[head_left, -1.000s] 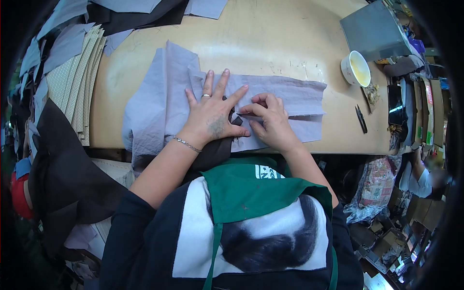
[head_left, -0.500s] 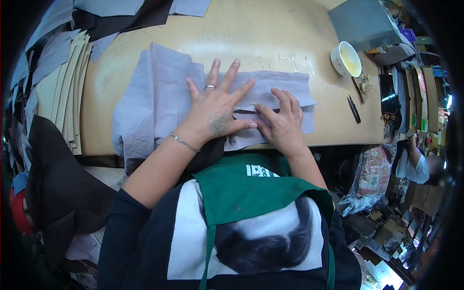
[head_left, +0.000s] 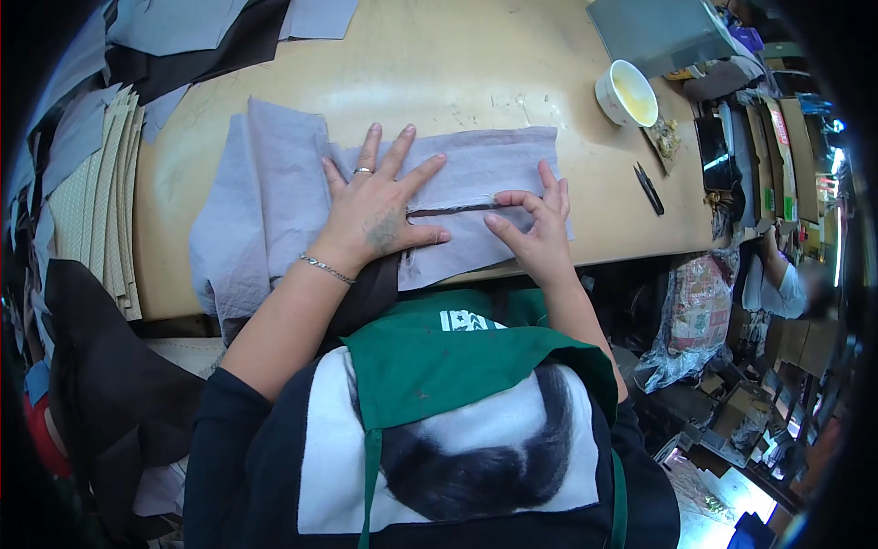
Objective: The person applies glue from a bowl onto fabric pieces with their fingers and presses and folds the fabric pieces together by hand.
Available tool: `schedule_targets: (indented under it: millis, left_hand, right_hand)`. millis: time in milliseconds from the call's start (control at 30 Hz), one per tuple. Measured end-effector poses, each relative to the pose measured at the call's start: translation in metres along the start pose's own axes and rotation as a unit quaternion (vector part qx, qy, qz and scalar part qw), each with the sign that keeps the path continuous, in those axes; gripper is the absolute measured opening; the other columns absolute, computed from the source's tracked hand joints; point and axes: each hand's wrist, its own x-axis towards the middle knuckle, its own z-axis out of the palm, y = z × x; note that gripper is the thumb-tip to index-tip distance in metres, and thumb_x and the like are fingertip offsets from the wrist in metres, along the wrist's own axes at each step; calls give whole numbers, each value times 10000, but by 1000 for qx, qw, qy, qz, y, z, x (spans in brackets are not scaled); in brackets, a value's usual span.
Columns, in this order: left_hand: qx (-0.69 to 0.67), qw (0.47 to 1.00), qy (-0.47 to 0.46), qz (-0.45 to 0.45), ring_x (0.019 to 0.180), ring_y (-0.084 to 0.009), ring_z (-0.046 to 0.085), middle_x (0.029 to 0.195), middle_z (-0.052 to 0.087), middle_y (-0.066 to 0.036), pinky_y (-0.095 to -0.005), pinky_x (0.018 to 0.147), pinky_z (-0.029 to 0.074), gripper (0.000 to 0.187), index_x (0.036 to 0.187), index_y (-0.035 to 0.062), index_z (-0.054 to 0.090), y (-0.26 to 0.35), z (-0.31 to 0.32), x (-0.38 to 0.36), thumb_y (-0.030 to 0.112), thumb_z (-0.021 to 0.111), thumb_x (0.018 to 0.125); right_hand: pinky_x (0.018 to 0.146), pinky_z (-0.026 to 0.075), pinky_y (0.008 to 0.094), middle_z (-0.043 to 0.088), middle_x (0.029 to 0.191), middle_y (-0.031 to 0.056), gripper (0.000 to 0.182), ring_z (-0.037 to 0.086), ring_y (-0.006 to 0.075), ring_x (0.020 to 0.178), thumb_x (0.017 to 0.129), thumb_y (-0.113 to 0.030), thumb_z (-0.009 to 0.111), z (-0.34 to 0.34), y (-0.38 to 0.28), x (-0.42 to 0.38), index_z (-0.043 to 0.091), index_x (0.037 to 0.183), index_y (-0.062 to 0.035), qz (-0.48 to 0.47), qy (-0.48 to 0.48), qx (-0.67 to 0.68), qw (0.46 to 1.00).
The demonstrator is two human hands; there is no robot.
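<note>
Grey-lilac fabric [head_left: 485,154] lies on the table, with a bunched part at its left. A narrow dark slit [head_left: 453,209] with whitish edges runs across its right part. My left hand [head_left: 380,197] lies flat on the cloth with spread fingers, left of and over the slit's left end; it wears a ring and a bracelet. At the slit's right end is my right hand [head_left: 540,224], its index fingertip touching the upper edge. The thumb is apart from the index finger, below the slit, and the other fingers are raised. Dark cloth [head_left: 370,297] lies under my left wrist.
On the wooden table [head_left: 439,55] stand a white bowl [head_left: 627,94] with yellow contents and a grey metal box [head_left: 663,35]. Black snips [head_left: 649,189] lie at the right. Patterned strips [head_left: 96,201] and fabric pieces are stacked at the left. Another person's arm [head_left: 776,265] shows far right.
The view has shifted, so the table and cloth appear further left. My right thumb has parted from my left thumb, and my right index finger has moved along the slit's edge to the right.
</note>
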Motion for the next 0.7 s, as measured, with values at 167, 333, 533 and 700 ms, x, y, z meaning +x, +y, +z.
schedule_targets:
  millis: [167, 333, 533, 700]
  left_hand:
    - [1, 1000, 3, 0, 1378, -362, 87, 1500, 178, -34, -784, 887, 156, 893, 1342, 348, 406, 0, 0, 0, 680, 669, 556]
    - [1, 1000, 6, 1, 1378, -360, 88, 1499, 183, -35, -784, 885, 159, 889, 1339, 345, 410, -1, 0, 0, 680, 670, 557]
    - [2, 1000, 14, 5, 1379, -359, 90, 1496, 191, -38, -784, 885, 160, 878, 1339, 345, 409, 0, 2, 0, 675, 667, 567]
    - [-3, 1000, 11, 4, 1378, -360, 97, 1495, 195, -38, -784, 883, 163, 853, 1338, 346, 410, -1, 2, 0, 647, 676, 585]
  right_hand:
    - [1059, 88, 564, 183, 1430, 288, 376, 43, 506, 1322, 696, -354, 750, 3, 1, 1, 651, 962, -108, 58, 31, -98, 993]
    - [1009, 109, 643, 143, 1462, 233, 526, 11, 499, 1330, 706, -479, 705, -5, -1, -10, 617, 1071, -111, -74, 98, -205, 971]
    - [947, 81, 727, 76, 1495, 181, 647, -57, 486, 1341, 705, -581, 648, 9, -19, -13, 594, 1151, -116, -97, 21, -241, 966]
    - [945, 44, 733, 48, 1502, 176, 666, -94, 475, 1345, 691, -602, 645, 24, -39, -15, 593, 1161, -133, -116, -58, -165, 978]
